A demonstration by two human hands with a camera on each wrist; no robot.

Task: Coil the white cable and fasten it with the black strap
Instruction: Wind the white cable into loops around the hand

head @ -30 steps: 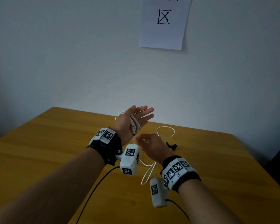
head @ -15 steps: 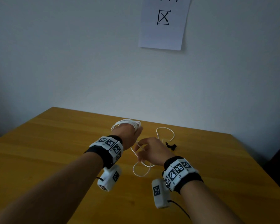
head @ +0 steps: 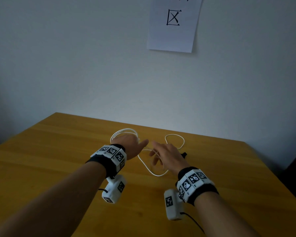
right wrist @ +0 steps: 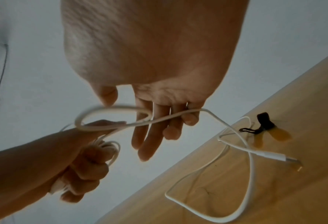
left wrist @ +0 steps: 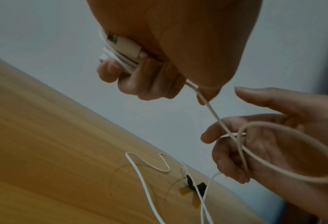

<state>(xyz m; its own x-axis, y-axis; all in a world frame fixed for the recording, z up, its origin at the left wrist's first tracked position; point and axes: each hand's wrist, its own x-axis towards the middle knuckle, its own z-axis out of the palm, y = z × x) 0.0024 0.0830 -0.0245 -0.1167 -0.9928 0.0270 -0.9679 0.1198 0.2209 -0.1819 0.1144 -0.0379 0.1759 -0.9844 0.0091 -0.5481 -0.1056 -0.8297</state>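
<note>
My left hand (head: 132, 147) hovers over the wooden table (head: 55, 151), its fingers (left wrist: 140, 78) curled round several turns of the white cable (head: 125, 132) and one plug. From that fist the cable runs to my right hand (head: 166, 155), close on its right. There the ring and little fingers (right wrist: 186, 119) curl over a loop of it, while the index and middle fingers stay fairly straight. The slack drops to the table and ends in a plug (right wrist: 274, 156). The black strap (head: 184, 154) lies on the table just beyond my right hand, untouched.
The table ends at a pale wall behind, with a paper sheet (head: 173, 24) taped high on it. Loose cable loops (head: 175, 140) lie on the wood near the strap. Camera units hang under both wrists, with black leads trailing towards me.
My left hand has turned from a raised, flat palm to a lowered fist round the coil. My right hand has spread its fingers and shifted right, drawing a loop of slack.
</note>
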